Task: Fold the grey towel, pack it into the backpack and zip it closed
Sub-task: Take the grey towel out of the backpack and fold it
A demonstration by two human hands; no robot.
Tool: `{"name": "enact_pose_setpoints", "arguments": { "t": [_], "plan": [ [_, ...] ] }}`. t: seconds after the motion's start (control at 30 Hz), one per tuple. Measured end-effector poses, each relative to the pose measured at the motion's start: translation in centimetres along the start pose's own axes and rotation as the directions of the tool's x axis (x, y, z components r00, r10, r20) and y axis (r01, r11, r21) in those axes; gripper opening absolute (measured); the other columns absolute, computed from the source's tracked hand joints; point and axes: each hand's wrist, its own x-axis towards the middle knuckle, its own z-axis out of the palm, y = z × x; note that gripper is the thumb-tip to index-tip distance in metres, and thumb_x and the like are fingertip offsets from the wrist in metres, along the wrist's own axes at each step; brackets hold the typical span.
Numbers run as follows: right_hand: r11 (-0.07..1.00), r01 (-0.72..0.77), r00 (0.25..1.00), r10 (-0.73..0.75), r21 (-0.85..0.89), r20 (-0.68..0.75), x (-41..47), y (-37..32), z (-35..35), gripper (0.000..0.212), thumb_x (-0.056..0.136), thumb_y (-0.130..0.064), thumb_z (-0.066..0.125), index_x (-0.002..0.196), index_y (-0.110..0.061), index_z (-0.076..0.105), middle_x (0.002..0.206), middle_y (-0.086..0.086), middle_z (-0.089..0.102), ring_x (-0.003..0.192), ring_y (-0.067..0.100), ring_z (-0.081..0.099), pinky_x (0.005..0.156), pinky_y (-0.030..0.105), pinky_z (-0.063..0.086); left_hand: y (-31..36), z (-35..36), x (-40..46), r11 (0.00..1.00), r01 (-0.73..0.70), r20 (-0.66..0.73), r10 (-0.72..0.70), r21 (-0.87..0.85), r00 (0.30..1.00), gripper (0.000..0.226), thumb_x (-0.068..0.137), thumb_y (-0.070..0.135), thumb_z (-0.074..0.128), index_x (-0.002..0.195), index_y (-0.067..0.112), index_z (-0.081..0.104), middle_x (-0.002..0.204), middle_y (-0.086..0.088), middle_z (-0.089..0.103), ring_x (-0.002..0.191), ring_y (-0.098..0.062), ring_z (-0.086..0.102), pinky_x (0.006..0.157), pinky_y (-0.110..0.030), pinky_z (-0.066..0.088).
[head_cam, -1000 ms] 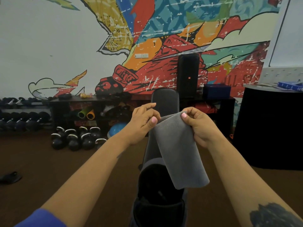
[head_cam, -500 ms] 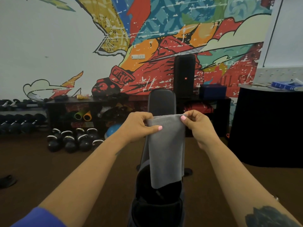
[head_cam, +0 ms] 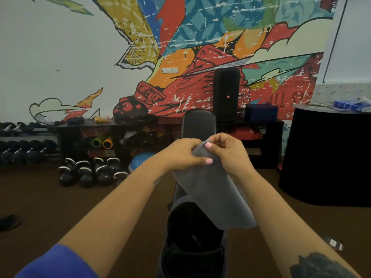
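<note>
Both hands, left hand [head_cam: 183, 155] and right hand [head_cam: 228, 155], pinch the soft grey folded towel [head_cam: 212, 195] together up top, letting it hang above the open black backpack [head_cam: 192, 247] for packing.

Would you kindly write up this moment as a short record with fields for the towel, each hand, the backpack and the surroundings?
towel: grey towel held up in the air by its top edge, hanging slanted over the backpack
left hand: left hand pinches the top edge
right hand: right hand pinches the same edge, close beside the left
backpack: black backpack open below, on the bench
surroundings: kettlebells on the floor, speaker by the mural wall
</note>
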Motion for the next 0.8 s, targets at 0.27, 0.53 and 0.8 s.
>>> {"name": "enact_pose_setpoints", "arguments": {
  "t": [0.27,0.53,0.8],
  "plan": [
    [0.999,-0.028,1.0,0.028,0.025,-0.006,-0.6,1.1,-1.0,0.031,0.08,-0.025,0.074,0.092,-0.02,0.045,0.089,0.001,0.058,0.084,0.011,0.058,0.074,0.025,0.05,0.6,-1.1,1.6,0.984,-0.004,-0.16,0.032,0.177,0.987,0.039,0.086,0.051,0.055,0.083,0.014,0.068,0.08,-0.004,0.067,0.077,-0.02,0.062,0.065,-0.031,0.047],
    [0.96,-0.146,0.957,0.198,-0.239,0.211,-1.1,2.5,-1.1,0.026,0.091,-0.023,0.06,0.116,-0.018,0.055,0.109,-0.003,0.061,0.102,0.016,0.059,0.067,0.016,0.044,0.6,-4.3,1.9,0.965,-0.004,-0.26,0.075,0.264,0.963,0.046,0.088,0.055,0.047,0.075,0.014,0.062,0.074,-0.003,0.061,0.074,-0.018,0.056,0.067,-0.026,0.041],
    [0.931,-0.137,0.887,0.267,-0.337,0.376,-1.5,3.9,-1.9,0.022,0.085,-0.019,0.069,0.106,-0.02,0.064,0.095,-0.008,0.067,0.086,0.005,0.062,0.072,0.013,0.046,-3.2,-5.2,1.0,0.985,0.129,-0.372,-0.076,0.118,0.925,0.043,0.091,0.051,0.045,0.103,0.016,0.068,0.087,0.0,0.061,0.085,-0.017,0.055,0.075,-0.029,0.037]
  ]
}}
